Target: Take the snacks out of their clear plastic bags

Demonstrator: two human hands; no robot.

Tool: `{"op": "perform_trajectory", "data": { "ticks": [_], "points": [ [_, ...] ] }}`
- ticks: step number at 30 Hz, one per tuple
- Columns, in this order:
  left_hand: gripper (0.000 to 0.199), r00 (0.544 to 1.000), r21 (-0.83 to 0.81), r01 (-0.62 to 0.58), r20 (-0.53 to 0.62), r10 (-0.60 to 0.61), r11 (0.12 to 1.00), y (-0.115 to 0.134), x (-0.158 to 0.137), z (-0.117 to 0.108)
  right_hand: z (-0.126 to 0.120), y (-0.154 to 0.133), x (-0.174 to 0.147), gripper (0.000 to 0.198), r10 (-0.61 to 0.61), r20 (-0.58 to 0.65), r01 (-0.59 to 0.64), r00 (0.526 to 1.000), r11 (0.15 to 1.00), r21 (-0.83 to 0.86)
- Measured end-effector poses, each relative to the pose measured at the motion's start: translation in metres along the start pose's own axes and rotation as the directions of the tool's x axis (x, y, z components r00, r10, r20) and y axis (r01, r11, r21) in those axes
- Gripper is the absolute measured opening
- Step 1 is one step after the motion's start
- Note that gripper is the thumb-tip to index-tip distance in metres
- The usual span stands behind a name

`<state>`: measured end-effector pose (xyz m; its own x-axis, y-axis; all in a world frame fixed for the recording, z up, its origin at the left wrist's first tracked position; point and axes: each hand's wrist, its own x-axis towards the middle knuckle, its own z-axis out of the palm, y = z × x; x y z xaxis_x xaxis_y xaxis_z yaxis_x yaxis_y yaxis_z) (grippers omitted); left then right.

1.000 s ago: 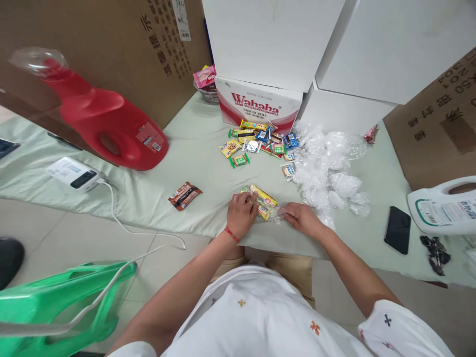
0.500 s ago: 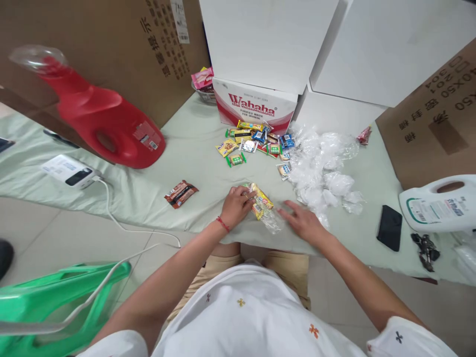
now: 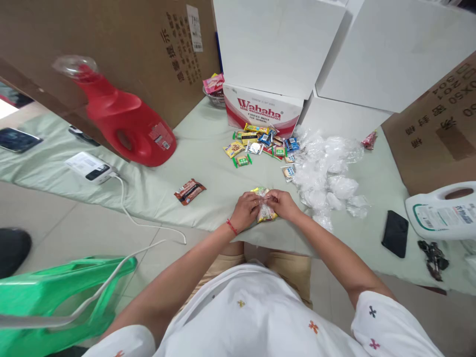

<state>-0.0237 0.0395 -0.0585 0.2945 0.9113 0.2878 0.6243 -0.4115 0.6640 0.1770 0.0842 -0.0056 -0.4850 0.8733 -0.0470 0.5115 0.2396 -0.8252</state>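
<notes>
A clear plastic bag point(image 3: 267, 212) with yellow and colourful snack packets in it lies near the table's front edge. My left hand point(image 3: 248, 210) pinches the bag from the left, fingers closed on the gathered plastic. From the right, my right hand point(image 3: 284, 204) grips the same gathered plastic, its fingertips meeting those of the left. A brown snack packet point(image 3: 190, 191) lies to the left of my hands. Beyond them is a loose pile of small wrapped snacks point(image 3: 256, 141). Crumpled clear plastic bags point(image 3: 327, 168) are heaped to the right of that pile.
White boxes point(image 3: 275, 44) stand on a Wahaba-marked carton point(image 3: 260, 110) at the back. A red detergent bottle point(image 3: 130, 124) and a white power bank point(image 3: 91, 167) with a cable are on the left. On the right are a black phone point(image 3: 395, 234), keys point(image 3: 433, 259) and a white jug point(image 3: 444, 210).
My right hand has moved left onto the bag and closed on its plastic. The bag's loose end, spread toward me before, is now gathered between both hands. The view has shifted slightly.
</notes>
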Motion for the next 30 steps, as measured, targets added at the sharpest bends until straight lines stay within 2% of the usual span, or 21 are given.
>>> {"op": "perform_trajectory", "data": {
  "ticks": [3,6,9,11,13,14,16,18,20,22,25,27,30],
  "points": [
    [0.041,0.997,-0.057,0.044,-0.053,-0.047,0.997,0.002,-0.007,0.001,0.015,0.011,0.007,0.005,0.062,-0.054,-0.059,0.997,0.997,0.05],
    [0.048,0.988,-0.032,0.118,-0.098,-0.12,0.993,0.009,-0.006,0.004,0.022,0.018,0.006,0.008,0.094,-0.113,-0.088,0.989,0.994,0.059],
    [0.024,0.989,0.002,0.122,-0.09,-0.121,0.993,0.014,0.003,0.008,0.016,0.019,0.004,0.017,0.108,-0.094,-0.098,0.99,0.99,0.102],
    [0.022,0.985,0.005,0.136,-0.108,-0.134,0.991,0.016,0.009,0.01,0.002,0.018,0.0,0.019,0.041,-0.079,-0.032,0.996,0.992,0.118],
    [0.023,0.981,0.027,0.141,-0.137,-0.136,0.99,0.017,0.012,0.011,-0.015,0.018,-0.009,0.021,-0.138,-0.082,0.139,0.987,0.99,0.007],
    [0.022,0.981,0.042,0.133,-0.148,-0.125,0.99,0.017,0.012,0.011,-0.024,0.017,-0.015,0.026,-0.253,-0.055,0.247,0.966,0.964,-0.099],
    [0.022,0.983,0.071,0.102,-0.161,-0.09,0.992,0.016,0.012,0.013,-0.035,0.018,-0.027,0.044,-0.422,0.121,0.438,0.898,0.839,-0.323],
    [0.023,0.985,0.091,0.073,-0.162,-0.058,0.993,0.014,0.011,0.014,-0.037,0.021,-0.035,0.059,-0.432,0.338,0.548,0.836,0.694,-0.468],
    [0.027,0.99,0.11,0.038,-0.137,-0.023,0.993,0.012,0.008,0.011,-0.031,0.026,-0.037,0.064,-0.377,0.438,0.575,0.816,0.605,-0.55],
    [0.034,0.997,0.135,-0.04,-0.064,0.049,0.99,0.012,0.002,0.003,-0.024,0.033,-0.034,0.062,-0.375,0.446,0.581,0.813,0.58,-0.571],
    [0.05,0.98,0.21,-0.189,0.109,0.169,0.959,0.017,-0.012,-0.013,-0.016,0.043,-0.025,0.055,-0.461,0.402,0.611,0.791,0.606,-0.509],
    [0.061,0.967,0.287,-0.223,0.189,0.173,0.932,0.022,-0.021,-0.019,-0.012,0.048,-0.019,0.048,-0.516,0.354,0.626,0.78,0.634,-0.454],
    [0.06,0.982,0.38,-0.156,0.157,0.102,0.912,0.027,-0.025,-0.012,-0.005,0.047,-0.009,0.037,-0.554,0.284,0.622,0.783,0.679,-0.39]
  ]
}}
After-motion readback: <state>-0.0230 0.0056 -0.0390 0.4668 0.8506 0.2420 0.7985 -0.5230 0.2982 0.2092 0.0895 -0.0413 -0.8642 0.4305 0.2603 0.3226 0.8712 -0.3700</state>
